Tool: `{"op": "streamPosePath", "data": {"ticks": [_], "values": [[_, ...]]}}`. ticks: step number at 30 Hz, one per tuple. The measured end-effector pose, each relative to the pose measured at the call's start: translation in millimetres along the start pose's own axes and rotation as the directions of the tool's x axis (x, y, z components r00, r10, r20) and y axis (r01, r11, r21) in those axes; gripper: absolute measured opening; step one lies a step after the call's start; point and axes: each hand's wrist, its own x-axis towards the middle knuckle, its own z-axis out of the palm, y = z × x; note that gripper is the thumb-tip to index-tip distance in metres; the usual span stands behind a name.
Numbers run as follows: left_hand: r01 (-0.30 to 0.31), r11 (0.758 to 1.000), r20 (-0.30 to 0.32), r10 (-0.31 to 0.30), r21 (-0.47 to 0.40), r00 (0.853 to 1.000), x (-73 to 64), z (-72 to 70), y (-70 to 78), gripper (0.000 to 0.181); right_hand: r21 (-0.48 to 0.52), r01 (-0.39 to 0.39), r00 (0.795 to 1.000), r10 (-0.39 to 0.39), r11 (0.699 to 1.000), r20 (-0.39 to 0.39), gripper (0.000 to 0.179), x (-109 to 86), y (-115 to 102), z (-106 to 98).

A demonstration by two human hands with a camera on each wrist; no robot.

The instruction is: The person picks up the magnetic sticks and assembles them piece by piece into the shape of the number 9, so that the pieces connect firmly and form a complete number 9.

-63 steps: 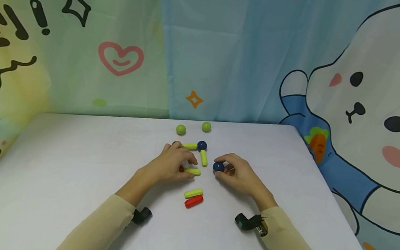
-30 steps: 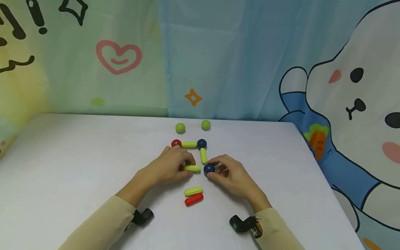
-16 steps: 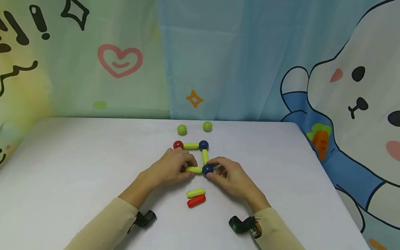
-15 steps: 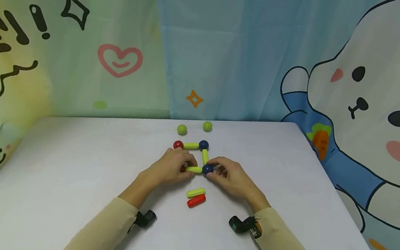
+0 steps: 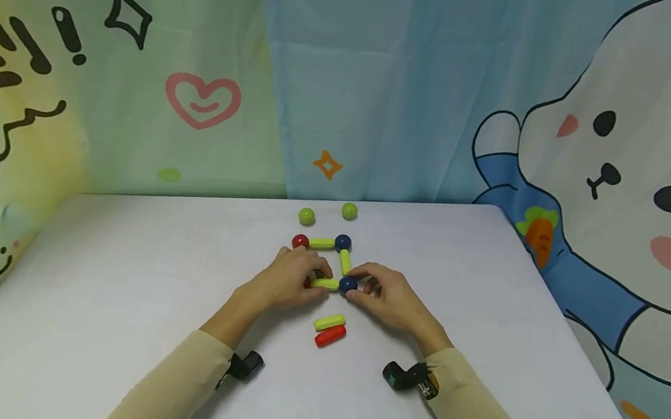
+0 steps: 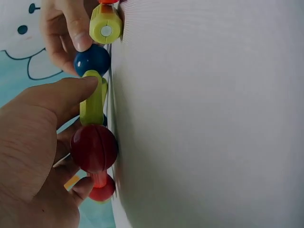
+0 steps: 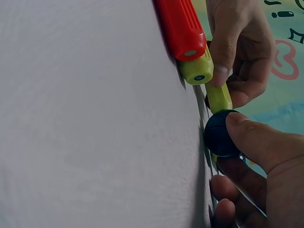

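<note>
On the white table, magnetic rods and balls form a roughly square outline. My left hand [image 5: 296,279] pinches a yellow-green rod [image 6: 92,105] between thumb and fingers; a dark red ball [image 6: 94,148] sits at the rod's near end. A red rod [image 6: 98,179], mostly hidden from the head view, runs from it toward another red ball [image 5: 300,241]. My right hand [image 5: 390,295] pinches a blue ball [image 7: 221,134], which touches the held rod's other end. Behind it, a second yellow-green rod [image 5: 345,262] reaches a farther blue ball [image 5: 342,242], and a third rod [image 5: 322,243] joins that to the red ball.
Closer to me, a loose yellow-green rod [image 5: 329,322] and a red rod [image 5: 330,336] lie side by side. Two green balls [image 5: 307,217] [image 5: 349,211] sit near the table's back edge. A printed curtain [image 5: 381,94] hangs behind the white table [image 5: 124,297].
My right hand has moved left with the blue ball, which now meets the yellow-green rod in my left hand and the rod behind. In the last half second the hands have hardly moved.
</note>
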Motion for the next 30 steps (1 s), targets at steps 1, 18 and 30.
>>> {"op": "streamPosePath", "data": {"ticks": [1, 18, 30], "values": [[0.0, 1.0, -0.002, 0.0, 0.0, 1.0, 0.7, 0.2, 1.3, 0.024, 0.003, -0.008, 1.0, 0.008, 1.0, -0.003, 0.031, -0.4, 0.2, -0.2], [0.1, 0.994, 0.032, -0.101, 0.035, 0.994, 11.3, 7.3, 17.7, 0.028, 0.044, -0.056, 0.998, 0.056, 0.997, 0.001, 0.027, -2.7, 1.2, -0.7], [0.105, 0.993, 0.018, -0.107, 0.06, 0.994, 14.6, 12.0, 19.5, 0.034, 0.062, -0.051, 0.999, 0.051, 0.997, 0.001, 0.019, 2.2, 3.3, -5.0]]}}
